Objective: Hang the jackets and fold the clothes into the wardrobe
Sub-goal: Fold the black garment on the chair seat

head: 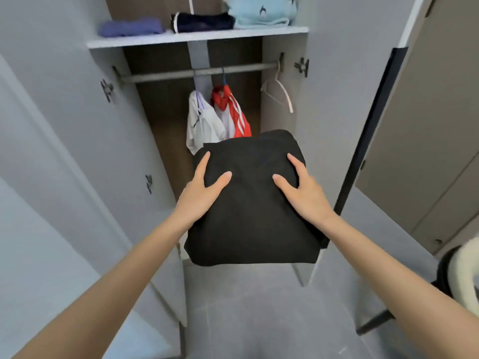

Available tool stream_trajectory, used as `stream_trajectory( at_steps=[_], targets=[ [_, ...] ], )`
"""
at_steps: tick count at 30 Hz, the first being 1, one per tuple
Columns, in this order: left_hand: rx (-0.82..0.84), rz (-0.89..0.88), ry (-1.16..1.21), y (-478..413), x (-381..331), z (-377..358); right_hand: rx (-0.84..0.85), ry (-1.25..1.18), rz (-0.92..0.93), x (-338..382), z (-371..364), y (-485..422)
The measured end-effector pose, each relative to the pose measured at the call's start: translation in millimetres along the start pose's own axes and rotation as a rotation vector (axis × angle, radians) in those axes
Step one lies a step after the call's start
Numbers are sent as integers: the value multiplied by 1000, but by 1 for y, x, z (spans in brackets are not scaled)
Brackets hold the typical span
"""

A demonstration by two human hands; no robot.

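The task looks well along. In the open grey wardrobe (166,112), three folded piles lie on the top shelf (197,38): a purple folded garment (132,27), a dark navy folded garment with white trim (202,22) and a light blue folded stack (261,11). On the metal rail (160,76) below hang a white jacket (203,123) and a red and white striped jacket (236,112), with an empty pale hanger (281,95) off to the right.

What is left, as far as I can see, is the folded black cloth bundle (254,216). It is held in the air in front of the wardrobe, below the shelf and not yet inside. The left hand (204,187) grips its left edge and the right hand (303,187) its right edge. Both thumbs lie on top, and the other fingers run down the sides and beneath, mostly hidden. I judge it is bound for the shelf.
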State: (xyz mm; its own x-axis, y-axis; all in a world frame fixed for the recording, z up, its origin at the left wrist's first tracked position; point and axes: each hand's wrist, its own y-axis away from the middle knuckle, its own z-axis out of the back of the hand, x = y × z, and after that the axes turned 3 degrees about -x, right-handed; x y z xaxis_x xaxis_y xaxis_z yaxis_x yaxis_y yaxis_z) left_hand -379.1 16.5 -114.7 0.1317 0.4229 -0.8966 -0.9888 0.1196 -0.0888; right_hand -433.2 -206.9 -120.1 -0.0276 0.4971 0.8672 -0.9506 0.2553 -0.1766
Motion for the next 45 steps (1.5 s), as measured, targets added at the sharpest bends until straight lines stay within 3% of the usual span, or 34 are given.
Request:
stream_trajectory(
  at_steps=[9, 24, 29, 38, 45],
  targets=[
    [-149, -141, 53, -111, -93, 85, -7, 0, 207, 119, 15, -138],
    [-320, -276, 143, -351, -216, 136, 23, -100, 444, 232, 44, -424],
    [-365, -269, 118, -425, -229, 160, 71, -137, 470, 259, 28, -505],
    [-361, -263, 82, -567, -214, 190, 4, 11, 497, 280, -26, -642],
    [-294, -195, -26, -690, -199, 215, 2, 153, 396, 287, -71, -742]
  ],
)
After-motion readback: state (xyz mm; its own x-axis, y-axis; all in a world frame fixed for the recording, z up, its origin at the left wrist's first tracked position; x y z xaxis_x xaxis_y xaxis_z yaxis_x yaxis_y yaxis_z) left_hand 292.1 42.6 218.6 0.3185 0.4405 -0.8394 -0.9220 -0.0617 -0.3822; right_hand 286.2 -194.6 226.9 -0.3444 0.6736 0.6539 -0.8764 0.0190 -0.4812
